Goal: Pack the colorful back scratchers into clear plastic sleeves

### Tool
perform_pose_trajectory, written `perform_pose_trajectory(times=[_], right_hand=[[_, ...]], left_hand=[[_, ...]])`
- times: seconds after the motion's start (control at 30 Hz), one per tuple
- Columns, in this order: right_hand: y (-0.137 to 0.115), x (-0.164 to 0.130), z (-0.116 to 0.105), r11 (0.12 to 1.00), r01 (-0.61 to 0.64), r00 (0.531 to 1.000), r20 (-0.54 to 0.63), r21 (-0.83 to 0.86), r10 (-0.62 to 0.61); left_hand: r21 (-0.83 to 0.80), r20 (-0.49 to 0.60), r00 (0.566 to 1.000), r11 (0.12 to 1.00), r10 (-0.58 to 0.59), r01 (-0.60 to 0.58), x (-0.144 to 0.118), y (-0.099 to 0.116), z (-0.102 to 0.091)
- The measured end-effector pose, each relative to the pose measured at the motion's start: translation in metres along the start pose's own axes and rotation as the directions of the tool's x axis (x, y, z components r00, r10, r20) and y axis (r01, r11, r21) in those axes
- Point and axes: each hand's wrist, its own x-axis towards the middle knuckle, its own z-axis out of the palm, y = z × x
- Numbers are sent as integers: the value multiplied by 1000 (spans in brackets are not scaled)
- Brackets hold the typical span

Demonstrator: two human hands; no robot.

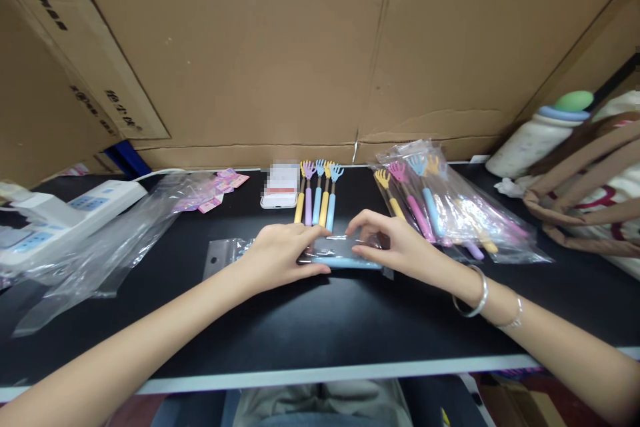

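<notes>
Blue back scratcher [350,263] in clear bag [223,252]
My left hand [280,250] has its fingers gripping the bag; my right hand [393,240] curls at its other end, pinching or not I cannot tell.

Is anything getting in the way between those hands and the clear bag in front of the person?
Nothing visible does. The left hand lies over one end of the clear bag, and the right hand is at the other. The row of scratchers lies beyond it.
</notes>
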Motion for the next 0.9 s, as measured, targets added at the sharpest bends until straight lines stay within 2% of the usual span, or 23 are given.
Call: perform_pose_trajectory(times=[0.1,0.43,0.9], right_hand=[[-4,0,-3,1000,-15,1000,-22,24,16],[-8,0,-5,992,-55,997,-52,115,61],[-6,1,-5,985,-74,994,-70,157,86]], left_hand=[[-46,12,999,998,-35,35,0,1,-2],[-142,67,997,989,-25,34,-1,3,-5],[-93,58,997,994,-52,57,-1,7,-5]])
